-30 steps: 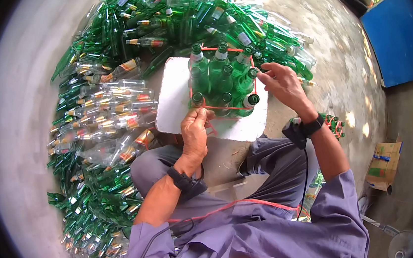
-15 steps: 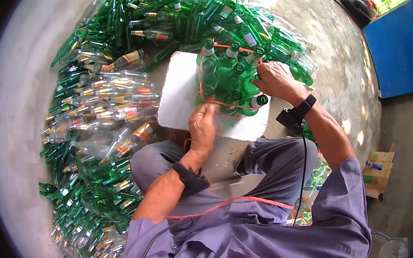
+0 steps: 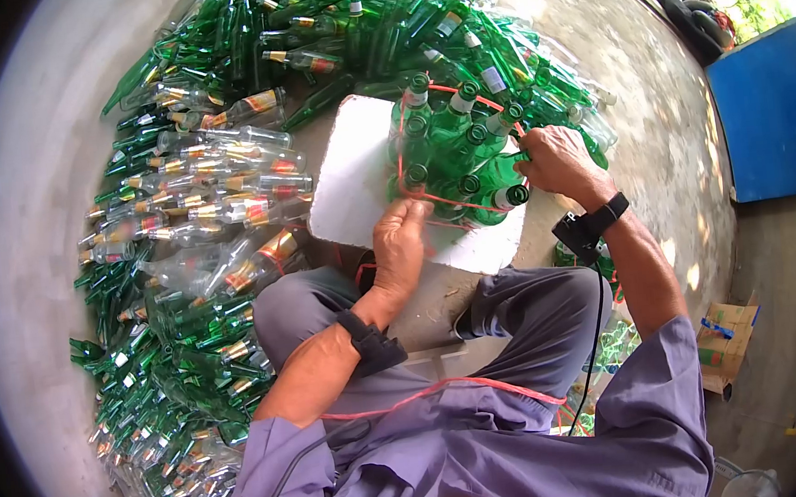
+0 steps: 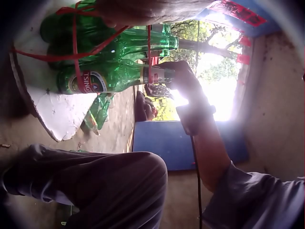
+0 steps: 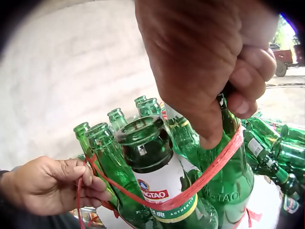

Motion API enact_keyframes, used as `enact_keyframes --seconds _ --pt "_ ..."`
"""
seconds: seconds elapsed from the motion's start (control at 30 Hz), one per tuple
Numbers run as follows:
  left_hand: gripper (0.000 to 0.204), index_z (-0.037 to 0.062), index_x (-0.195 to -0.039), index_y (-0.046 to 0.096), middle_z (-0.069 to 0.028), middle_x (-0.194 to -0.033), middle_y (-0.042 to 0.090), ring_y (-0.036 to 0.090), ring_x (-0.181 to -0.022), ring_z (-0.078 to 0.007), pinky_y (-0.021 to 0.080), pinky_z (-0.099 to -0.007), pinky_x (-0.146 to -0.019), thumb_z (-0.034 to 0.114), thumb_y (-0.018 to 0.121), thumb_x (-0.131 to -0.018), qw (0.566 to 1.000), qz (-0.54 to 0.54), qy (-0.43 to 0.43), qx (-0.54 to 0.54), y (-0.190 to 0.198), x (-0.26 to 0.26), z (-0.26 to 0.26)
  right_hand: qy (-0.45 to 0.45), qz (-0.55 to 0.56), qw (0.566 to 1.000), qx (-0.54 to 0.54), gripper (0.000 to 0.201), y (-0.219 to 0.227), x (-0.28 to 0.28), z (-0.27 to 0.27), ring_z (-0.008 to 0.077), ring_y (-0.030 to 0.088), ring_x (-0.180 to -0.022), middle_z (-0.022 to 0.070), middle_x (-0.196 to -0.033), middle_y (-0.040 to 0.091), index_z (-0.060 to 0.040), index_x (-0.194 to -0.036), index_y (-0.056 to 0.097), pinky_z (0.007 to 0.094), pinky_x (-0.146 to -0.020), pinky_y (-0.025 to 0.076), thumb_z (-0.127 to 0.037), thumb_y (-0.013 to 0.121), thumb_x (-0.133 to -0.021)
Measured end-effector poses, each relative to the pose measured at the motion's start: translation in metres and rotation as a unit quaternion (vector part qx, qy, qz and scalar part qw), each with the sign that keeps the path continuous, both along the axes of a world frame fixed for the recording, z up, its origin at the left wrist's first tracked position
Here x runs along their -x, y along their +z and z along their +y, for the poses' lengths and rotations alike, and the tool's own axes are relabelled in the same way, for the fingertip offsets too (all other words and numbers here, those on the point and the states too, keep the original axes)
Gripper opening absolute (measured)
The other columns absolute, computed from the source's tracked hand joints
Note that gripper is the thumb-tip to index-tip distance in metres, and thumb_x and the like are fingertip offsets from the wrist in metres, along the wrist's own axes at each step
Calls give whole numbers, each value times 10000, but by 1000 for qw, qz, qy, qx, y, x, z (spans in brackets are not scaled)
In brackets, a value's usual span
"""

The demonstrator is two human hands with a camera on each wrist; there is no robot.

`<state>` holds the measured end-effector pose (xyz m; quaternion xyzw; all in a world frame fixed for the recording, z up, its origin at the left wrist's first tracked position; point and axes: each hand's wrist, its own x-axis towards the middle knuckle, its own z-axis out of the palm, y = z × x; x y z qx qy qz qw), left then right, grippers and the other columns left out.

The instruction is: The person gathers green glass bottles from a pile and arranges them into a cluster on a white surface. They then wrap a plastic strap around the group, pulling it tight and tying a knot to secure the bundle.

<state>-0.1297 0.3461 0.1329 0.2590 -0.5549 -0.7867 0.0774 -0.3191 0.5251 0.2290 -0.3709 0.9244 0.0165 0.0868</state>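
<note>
Several green beer bottles (image 3: pixel 450 126) stand upright in a tight group on a white board (image 3: pixel 345 175). Red plastic twine (image 5: pixel 164 206) runs round the group at the necks, and more of it circles lower in the left wrist view. At the near left corner, my left hand (image 3: pixel 399 243) pinches the twine between thumb and fingertips. My right hand (image 3: pixel 562 164) has its fingers curled round the neck of a bottle (image 5: pixel 228 183) on the right side of the group. That bottle's mouth is hidden by the hand.
Piles of green and clear bottles (image 3: pixel 229 188) lie on the floor to the left and beyond the board. A blue panel (image 3: pixel 777 106) and a cardboard box (image 3: pixel 728 336) are at the right. Red twine (image 3: pixel 440 390) also lies across my lap.
My right hand has come from beside the bottles, fingers loosely extended, to grip a bottle neck. The left hand keeps its pinch at the near left corner. The head view has shifted slightly.
</note>
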Motion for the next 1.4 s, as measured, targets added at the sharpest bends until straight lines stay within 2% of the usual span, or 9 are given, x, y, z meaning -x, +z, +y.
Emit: enact_keyframes --seconds 0.47,0.63,0.73,0.83,0.97,1.0,1.1,1.13,1.4 --pt "230 -9 -934 683 -45 -895 674 576 -861 -118 452 -277 -839 145 523 -993 1000 27 11 -3 -15 3 2 -47 -28 998 16 408 20 -11 -1 379 645 -827 221 -813 657 8 -1121 645 458 -753 487 -263 699 -820" --pt "222 -13 -947 678 -56 -894 680 588 -859 -122 462 -282 -835 136 518 -988 1000 4 7 -17 -9 2 1 -28 77 996 37 294 56 -19 -24 364 649 -829 185 -869 669 -42 -999 664 466 -716 491 -258 671 -799" --pt "217 -12 -954 674 -60 -887 680 592 -858 -125 466 -283 -834 135 517 -985 1000 1 10 -15 -9 1 2 11 21 986 164 338 79 -33 -55 390 619 -721 238 -706 597 20 -898 662 468 -664 478 -314 636 -853" --pt "213 -12 -953 673 -58 -886 682 593 -856 -125 467 -281 -829 132 518 -980 1000 5 9 -14 -11 1 2 26 -116 982 146 365 74 -27 -96 406 596 -677 246 -649 561 38 -816 658 470 -647 471 -323 638 -859" --pt "220 -14 -949 673 -34 -822 656 554 -767 -98 460 -270 -741 143 522 -980 998 36 16 42 -12 1 3 149 -105 983 33 487 24 -10 -140 366 646 -703 240 -659 613 96 -756 621 452 -680 504 -383 659 -835" --pt "224 -13 -947 674 -16 -769 634 529 -712 -84 453 -264 -687 148 522 -981 998 35 20 53 -11 1 3 22 -177 983 51 408 38 -27 -150 295 659 -639 153 -568 592 75 -1009 646 397 -599 510 -299 672 -848" --pt "232 -1 -929 676 28 -645 540 444 -591 -57 397 -253 -561 161 520 -985 999 20 5 32 -10 0 1 131 -15 989 68 506 -7 -11 -151 285 652 -567 138 -565 613 117 -1132 574 391 -606 523 -307 641 -864" --pt "232 -1 -929 676 28 -645 540 444 -591 -57 397 -253 -561 161 520 -985 999 18 7 30 -10 0 2 78 -99 991 36 491 -1 -9 -155 247 635 -495 110 -549 616 120 -1159 550 370 -562 526 -274 611 -872" --pt "229 42 -806 619 71 -579 438 366 -520 -26 297 -240 -476 167 546 -985 999 33 21 -5 -12 1 2 -67 -238 965 83 377 7 -18 -165 196 605 -446 94 -521 605 102 -1006 652 334 -506 523 -229 587 -839"
